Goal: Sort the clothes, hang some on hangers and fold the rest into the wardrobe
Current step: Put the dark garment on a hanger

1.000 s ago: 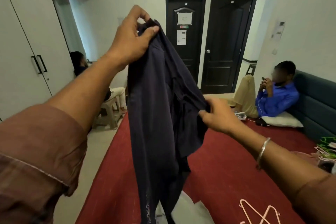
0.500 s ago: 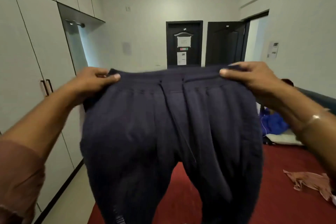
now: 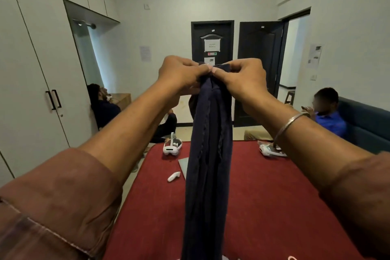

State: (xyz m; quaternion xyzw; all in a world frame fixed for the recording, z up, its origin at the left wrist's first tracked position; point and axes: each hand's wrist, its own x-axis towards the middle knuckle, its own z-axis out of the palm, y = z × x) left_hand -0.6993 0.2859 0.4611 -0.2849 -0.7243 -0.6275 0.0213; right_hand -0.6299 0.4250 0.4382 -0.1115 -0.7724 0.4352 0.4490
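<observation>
Navy knit trousers hang in one long folded column over the middle of the red bed, held up in the air in front of the camera, the lower end running out of view at the bottom edge. I see both hands raised and brought together at the top of the garment: left hand and right hand each pinch the waistband edge, thumbs almost touching, fingers curled round the cloth. A metal bangle sits on the right forearm; brown rolled sleeves on both arms. On the bed's far left corner lies a white headset, a white controller nearer along the left edge, a grey flat item partly behind the trousers. Another white device rests at the far right corner. White wardrobe doors stand closed along the left wall. One person sits on the floor by the wardrobe, another on the blue sofa at right.
</observation>
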